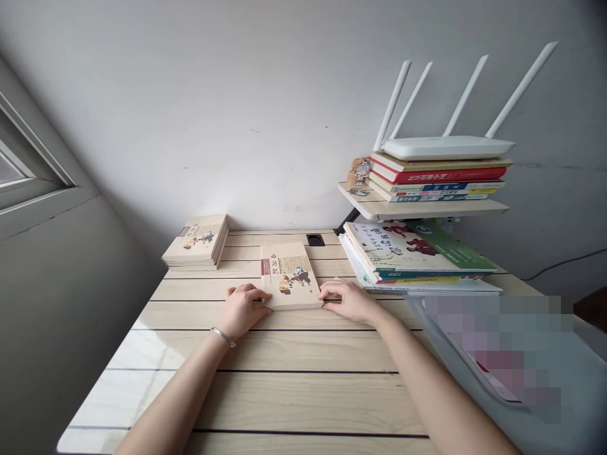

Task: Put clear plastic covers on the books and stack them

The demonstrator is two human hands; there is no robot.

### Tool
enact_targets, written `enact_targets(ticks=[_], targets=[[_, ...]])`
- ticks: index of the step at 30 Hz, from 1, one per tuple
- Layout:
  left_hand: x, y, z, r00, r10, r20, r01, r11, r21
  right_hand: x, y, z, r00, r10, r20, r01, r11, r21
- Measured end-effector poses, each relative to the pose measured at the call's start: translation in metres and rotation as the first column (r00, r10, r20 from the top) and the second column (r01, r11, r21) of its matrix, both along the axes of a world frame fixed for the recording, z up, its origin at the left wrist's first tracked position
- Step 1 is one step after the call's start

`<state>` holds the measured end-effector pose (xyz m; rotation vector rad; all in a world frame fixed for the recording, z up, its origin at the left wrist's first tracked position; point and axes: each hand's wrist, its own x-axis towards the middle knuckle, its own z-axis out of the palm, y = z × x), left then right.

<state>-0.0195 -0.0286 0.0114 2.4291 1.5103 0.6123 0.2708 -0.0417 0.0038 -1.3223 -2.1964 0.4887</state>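
A tan paperback book [288, 274] with a drawn cover lies flat in the middle of the wooden desk [294, 385]. My left hand [243, 309], a thin bracelet on its wrist, curls its fingers against the book's near left corner. My right hand [348, 299] rests at the near right corner, fingertips touching the book's edge. Both hands grip the book from either side.
A stack of similar tan books [198, 242] sits at the back left. A pile of larger books [412, 258] lies at the right under a small shelf [422, 207] that carries more books and a white router [446, 146]. A cable hole [315, 239] is behind the book.
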Motion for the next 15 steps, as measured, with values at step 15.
enact_targets(ticks=[15], targets=[[-0.012,0.015,0.001,0.968,0.25,-0.005,-0.249,0.965,0.082,-0.007,0.007,-0.005,0.973,0.082,-0.214,-0.103,0.991,-0.09]])
